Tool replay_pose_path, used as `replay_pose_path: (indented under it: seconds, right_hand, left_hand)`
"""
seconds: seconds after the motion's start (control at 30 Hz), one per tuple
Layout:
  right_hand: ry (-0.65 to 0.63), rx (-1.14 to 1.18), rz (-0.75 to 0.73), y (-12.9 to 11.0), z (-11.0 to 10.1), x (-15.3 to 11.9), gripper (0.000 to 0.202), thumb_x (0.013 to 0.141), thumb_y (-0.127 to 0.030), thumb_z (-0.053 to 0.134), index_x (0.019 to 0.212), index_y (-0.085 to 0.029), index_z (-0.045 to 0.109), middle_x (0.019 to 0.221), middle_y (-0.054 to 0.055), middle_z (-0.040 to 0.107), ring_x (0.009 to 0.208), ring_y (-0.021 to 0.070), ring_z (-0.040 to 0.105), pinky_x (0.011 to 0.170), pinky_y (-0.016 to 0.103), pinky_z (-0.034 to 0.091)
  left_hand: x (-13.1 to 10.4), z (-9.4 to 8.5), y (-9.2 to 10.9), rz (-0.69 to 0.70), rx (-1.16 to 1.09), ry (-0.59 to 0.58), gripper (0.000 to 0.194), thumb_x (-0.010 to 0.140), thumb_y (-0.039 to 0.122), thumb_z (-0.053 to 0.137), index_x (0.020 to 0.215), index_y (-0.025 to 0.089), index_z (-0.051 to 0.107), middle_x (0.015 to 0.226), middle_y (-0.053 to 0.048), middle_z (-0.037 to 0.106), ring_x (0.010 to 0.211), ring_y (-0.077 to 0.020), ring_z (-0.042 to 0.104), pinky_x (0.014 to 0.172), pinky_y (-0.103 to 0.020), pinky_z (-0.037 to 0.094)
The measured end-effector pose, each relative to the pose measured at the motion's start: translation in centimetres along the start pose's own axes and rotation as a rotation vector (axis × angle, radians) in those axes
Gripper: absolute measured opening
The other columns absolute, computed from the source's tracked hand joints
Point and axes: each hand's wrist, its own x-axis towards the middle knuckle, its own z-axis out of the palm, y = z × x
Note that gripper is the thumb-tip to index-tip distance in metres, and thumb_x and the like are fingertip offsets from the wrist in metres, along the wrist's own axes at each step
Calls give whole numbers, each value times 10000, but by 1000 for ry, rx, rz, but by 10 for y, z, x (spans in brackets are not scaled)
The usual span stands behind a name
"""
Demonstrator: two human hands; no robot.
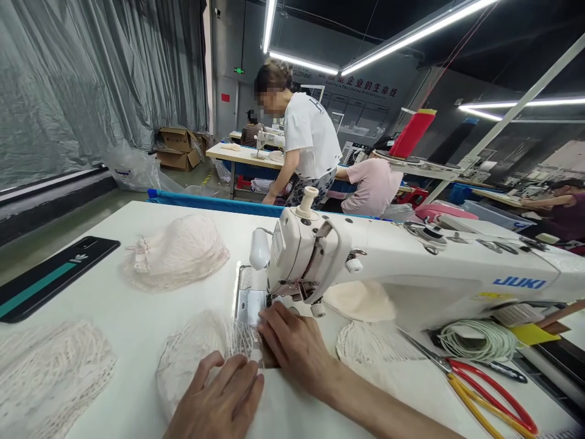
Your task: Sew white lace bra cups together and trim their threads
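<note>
A white sewing machine point(297, 250) stands on the white table, its needle area just beyond my right hand point(297, 350). The fingers of that hand are pressed together on the edge of a cream lace piece point(192, 341) beside the presser foot. My left hand point(223, 390) lies on the near part of the same lace, fingers slightly bent and apart. The lace reaches onto the metal needle plate point(251, 305). My right fingers hide part of the edge under them.
A lace stack point(183, 250) and another lace pile point(55, 372) lie to the left, near a black-and-teal case point(59, 274). Fabric cups point(361, 300), red-and-yellow-handled scissors point(484, 390) and a coiled pale cord point(478, 340) are on the right. A co-worker point(311, 134) bends beyond the table.
</note>
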Motion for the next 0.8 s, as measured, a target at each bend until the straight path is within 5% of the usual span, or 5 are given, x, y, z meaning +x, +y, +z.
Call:
replay_pose_path:
  seconds: [0.13, 0.3, 0.53, 0.8]
  right_hand:
    - [-19, 5, 11, -4, -5, -2, 147, 889, -138, 421, 1012, -155, 500, 931, 69, 590, 592, 132, 545, 457, 228, 311]
    - [36, 157, 25, -1, -20, -19, 258, 890, -91, 340, 1078, -173, 495, 975, 76, 583, 644, 124, 561, 505, 215, 391]
    - [-72, 220, -151, 5, -25, -56, 259, 883, -106, 401, 1077, -195, 547, 910, 54, 591, 703, 150, 540, 622, 266, 458]
    - [-8, 175, -200, 12, -18, -53, 210, 894, -100, 391, 936, -151, 590, 964, 64, 615, 696, 148, 534, 577, 261, 446]
  left_hand:
    - [0, -1, 0, 7, -4, -26, 379, 943, 105, 281, 911, 200, 646, 850, -30, 732, 826, -187, 600, 792, -364, 325]
    - [1, 1, -7, -48, -50, -220, 266, 938, 181, 361, 1044, 196, 604, 1026, -41, 696, 941, -204, 581, 867, -387, 282]
    - [26, 6, -21, -146, -60, -398, 303, 919, 96, 304, 1049, 195, 559, 1014, -54, 655, 927, -200, 578, 841, -396, 278]
    - [43, 12, -26, -167, -73, -417, 303, 899, 82, 322, 1040, 232, 543, 1041, -19, 637, 932, -177, 577, 853, -377, 273]
